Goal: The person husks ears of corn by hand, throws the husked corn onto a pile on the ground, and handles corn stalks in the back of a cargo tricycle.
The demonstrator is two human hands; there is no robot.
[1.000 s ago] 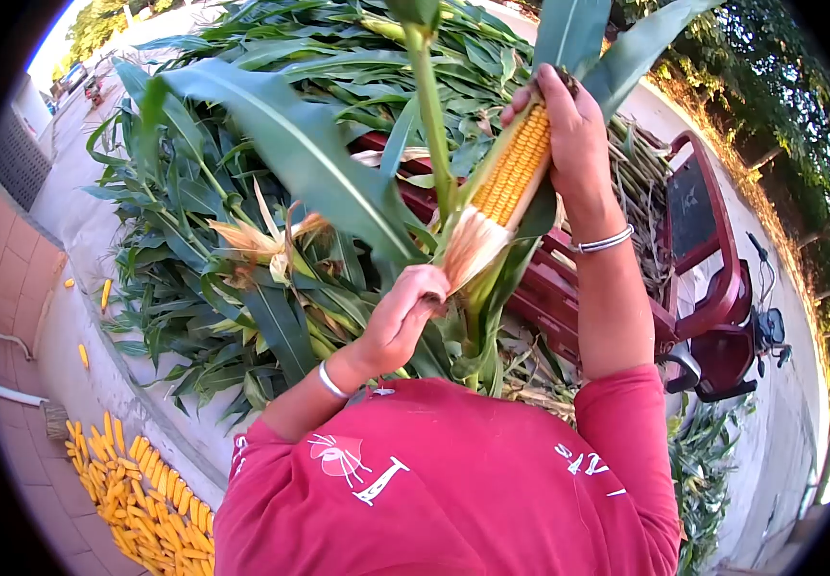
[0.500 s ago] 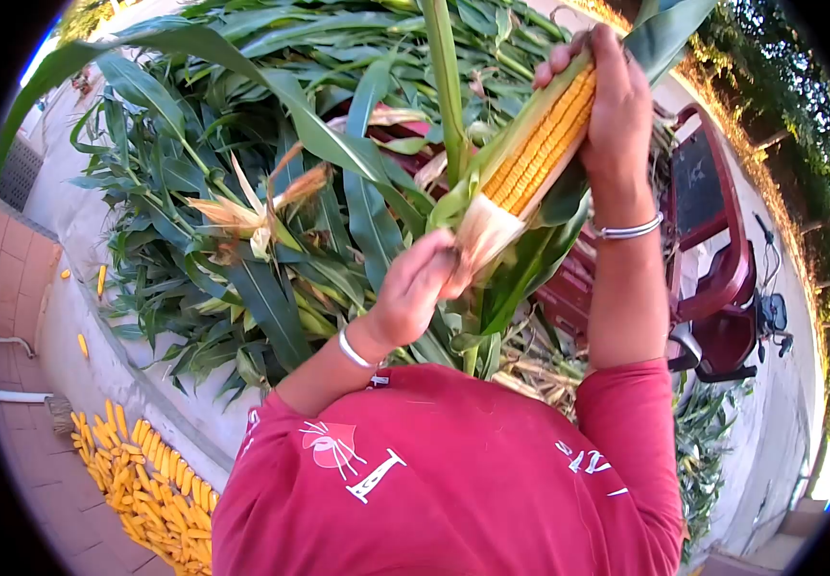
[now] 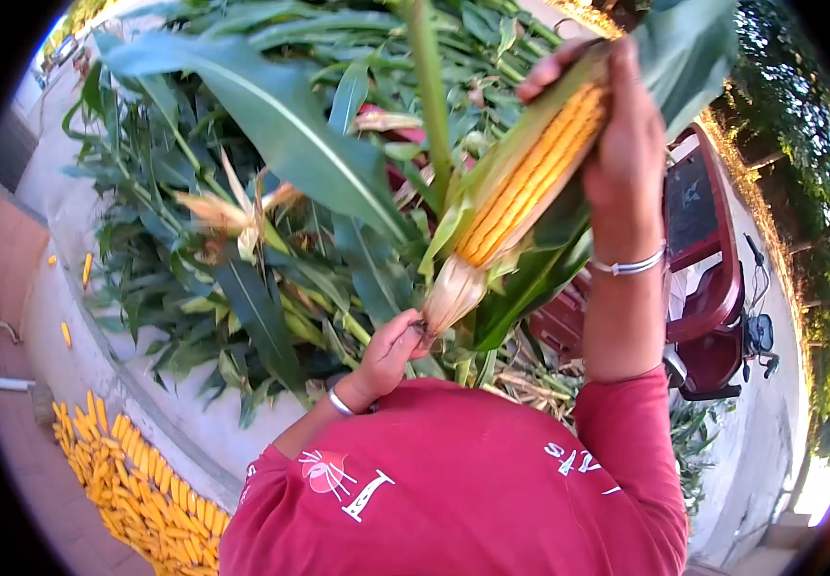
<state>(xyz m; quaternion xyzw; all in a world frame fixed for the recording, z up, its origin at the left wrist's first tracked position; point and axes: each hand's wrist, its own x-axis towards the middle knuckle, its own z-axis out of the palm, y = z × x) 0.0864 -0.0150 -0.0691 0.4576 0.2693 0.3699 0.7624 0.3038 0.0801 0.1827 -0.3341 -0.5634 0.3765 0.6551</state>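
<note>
A partly husked ear of corn [image 3: 537, 173] slants across the upper middle, a strip of its yellow kernels bare. Green husk lies along its left side, and a leaf rises past its upper end. My right hand [image 3: 623, 144] is wrapped around that upper end. At the lower end, pale corn husk [image 3: 455, 293] still covers the tip and narrows to dark silk. My left hand [image 3: 392, 353] pinches this husk at its point, close to my shirt. Beside the ear stands a thick green corn stalk [image 3: 430, 96].
A big heap of cut corn stalks [image 3: 271, 298] fills the space in front of me. Husked yellow cobs [image 3: 146, 490] lie piled on paving at lower left, with several strays nearby. A dark red vehicle [image 3: 712, 317] stands at right.
My left hand has drawn down and left toward my body, stretching the husk tip with it. My right hand keeps its hold on the ear. The long leaf at left has swung inward.
</note>
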